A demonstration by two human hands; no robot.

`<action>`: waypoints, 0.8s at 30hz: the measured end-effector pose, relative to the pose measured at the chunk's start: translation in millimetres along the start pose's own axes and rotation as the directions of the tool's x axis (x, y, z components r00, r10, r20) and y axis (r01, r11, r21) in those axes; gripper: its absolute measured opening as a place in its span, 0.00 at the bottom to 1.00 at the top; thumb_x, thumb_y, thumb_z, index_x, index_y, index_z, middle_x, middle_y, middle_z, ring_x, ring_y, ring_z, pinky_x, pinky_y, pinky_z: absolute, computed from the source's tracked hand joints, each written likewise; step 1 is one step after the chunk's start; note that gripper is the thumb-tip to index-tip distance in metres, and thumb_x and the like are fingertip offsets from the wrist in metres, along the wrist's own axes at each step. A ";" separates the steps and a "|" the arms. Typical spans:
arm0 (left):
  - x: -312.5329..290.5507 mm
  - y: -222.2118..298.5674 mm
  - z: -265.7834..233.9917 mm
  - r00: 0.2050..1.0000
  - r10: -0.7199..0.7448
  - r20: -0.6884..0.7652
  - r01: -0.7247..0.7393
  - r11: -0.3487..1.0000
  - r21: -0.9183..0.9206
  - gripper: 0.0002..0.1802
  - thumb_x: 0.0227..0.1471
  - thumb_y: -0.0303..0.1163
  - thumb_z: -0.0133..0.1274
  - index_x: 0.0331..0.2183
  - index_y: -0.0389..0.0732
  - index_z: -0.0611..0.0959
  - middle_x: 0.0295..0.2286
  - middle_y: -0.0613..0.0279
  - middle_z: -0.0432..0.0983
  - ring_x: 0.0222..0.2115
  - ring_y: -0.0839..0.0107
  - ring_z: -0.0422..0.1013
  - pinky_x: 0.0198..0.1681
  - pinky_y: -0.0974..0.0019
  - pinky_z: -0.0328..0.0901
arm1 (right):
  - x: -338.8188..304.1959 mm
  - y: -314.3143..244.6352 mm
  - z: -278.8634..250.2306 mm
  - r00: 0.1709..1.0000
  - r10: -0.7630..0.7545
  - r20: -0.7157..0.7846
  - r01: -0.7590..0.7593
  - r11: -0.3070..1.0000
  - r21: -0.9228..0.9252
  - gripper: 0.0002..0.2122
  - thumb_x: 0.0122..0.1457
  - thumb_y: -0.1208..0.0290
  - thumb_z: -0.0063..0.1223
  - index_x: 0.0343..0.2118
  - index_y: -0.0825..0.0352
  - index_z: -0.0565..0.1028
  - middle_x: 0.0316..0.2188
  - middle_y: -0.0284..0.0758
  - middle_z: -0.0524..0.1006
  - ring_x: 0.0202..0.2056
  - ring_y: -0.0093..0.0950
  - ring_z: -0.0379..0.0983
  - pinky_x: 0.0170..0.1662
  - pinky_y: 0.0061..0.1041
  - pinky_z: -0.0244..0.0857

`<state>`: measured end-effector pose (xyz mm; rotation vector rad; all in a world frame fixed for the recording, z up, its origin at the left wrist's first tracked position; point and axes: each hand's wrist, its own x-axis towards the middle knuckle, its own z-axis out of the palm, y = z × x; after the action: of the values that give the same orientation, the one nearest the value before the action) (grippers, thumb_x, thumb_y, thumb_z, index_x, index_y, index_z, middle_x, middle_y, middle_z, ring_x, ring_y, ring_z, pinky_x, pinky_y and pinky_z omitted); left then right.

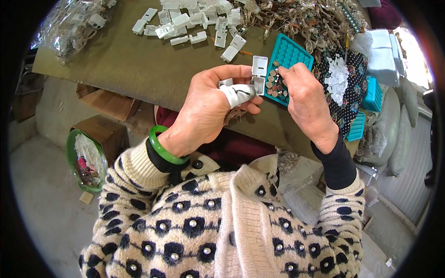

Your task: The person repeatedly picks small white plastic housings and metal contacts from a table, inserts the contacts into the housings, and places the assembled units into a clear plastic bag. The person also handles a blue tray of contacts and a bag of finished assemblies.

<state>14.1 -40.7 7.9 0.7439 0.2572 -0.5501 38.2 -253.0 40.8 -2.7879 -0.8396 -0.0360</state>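
My left hand (202, 98) grips a small white hinged plastic case (259, 65), its lid swung up and its hollow inside facing me. White wrapping (237, 95) covers the thumb of that hand. Just to the right lies a teal tray (291, 50) with rows of round pockets. Several small round silvery discs, like button cells (271, 85), rest in its near left part. Over these discs my right hand (306, 98) reaches down with thumb and forefinger pressed together. Whatever the fingertips hold, if anything, is too small and partly hidden to make out.
Many white hinged cases (181, 21) lie scattered at the table's far side. Tangled clear wires (296, 18) heap up behind the tray. White pieces (337, 76) sit on patterned cloth at the right, near stacked teal trays (372, 94). A green basin (73, 153) stands on the floor.
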 end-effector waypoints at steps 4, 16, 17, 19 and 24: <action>1.5 -0.8 -0.8 1.000 0.012 0.007 -0.012 1.000 0.007 0.21 0.50 0.20 0.56 0.48 0.30 0.75 0.37 0.51 0.77 0.33 0.63 0.78 0.34 0.64 0.77 | 0.6 0.7 1.4 0.999 -0.028 -0.017 0.027 0.998 -0.052 0.09 0.46 0.87 0.49 0.31 0.72 0.74 0.27 0.42 0.68 0.33 0.40 0.72 0.35 0.35 0.69; -1.2 -2.1 3.4 0.998 0.068 -0.017 -0.067 0.994 0.089 0.19 0.50 0.20 0.58 0.46 0.28 0.76 0.35 0.52 0.77 0.32 0.62 0.79 0.34 0.65 0.77 | 3.4 -7.8 -1.9 0.978 0.078 -0.193 -0.034 0.974 0.222 0.05 0.50 0.83 0.55 0.31 0.70 0.75 0.26 0.39 0.74 0.24 0.37 0.73 0.28 0.33 0.68; -1.8 -2.1 4.1 0.997 0.076 -0.024 -0.073 0.992 0.101 0.19 0.50 0.20 0.58 0.46 0.28 0.76 0.34 0.52 0.77 0.32 0.62 0.79 0.34 0.66 0.77 | -0.4 -15.3 -4.2 0.964 0.101 -0.244 -0.036 0.966 0.256 0.06 0.50 0.83 0.57 0.32 0.70 0.75 0.27 0.39 0.75 0.25 0.36 0.73 0.28 0.31 0.68; -4.1 -3.4 5.9 0.994 0.104 -0.021 -0.101 0.989 0.110 0.19 0.50 0.19 0.59 0.45 0.28 0.77 0.33 0.53 0.77 0.31 0.63 0.78 0.33 0.66 0.77 | -8.4 -34.3 -2.6 0.934 0.094 -0.345 0.000 0.965 0.264 0.09 0.49 0.83 0.59 0.34 0.69 0.76 0.28 0.38 0.75 0.26 0.34 0.74 0.29 0.28 0.70; -10.8 -7.5 11.5 0.986 0.164 -0.004 -0.161 0.971 0.178 0.18 0.49 0.19 0.59 0.44 0.28 0.78 0.32 0.54 0.78 0.28 0.66 0.78 0.31 0.68 0.76 | -10.2 -50.7 16.1 0.865 -0.002 -0.502 0.152 0.954 0.259 0.12 0.46 0.87 0.60 0.35 0.72 0.75 0.30 0.40 0.74 0.31 0.36 0.74 0.33 0.30 0.71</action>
<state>1.3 -49.1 16.2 0.9343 0.1638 -0.4137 1.2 -213.9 34.9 -2.3012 -0.7462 -0.5746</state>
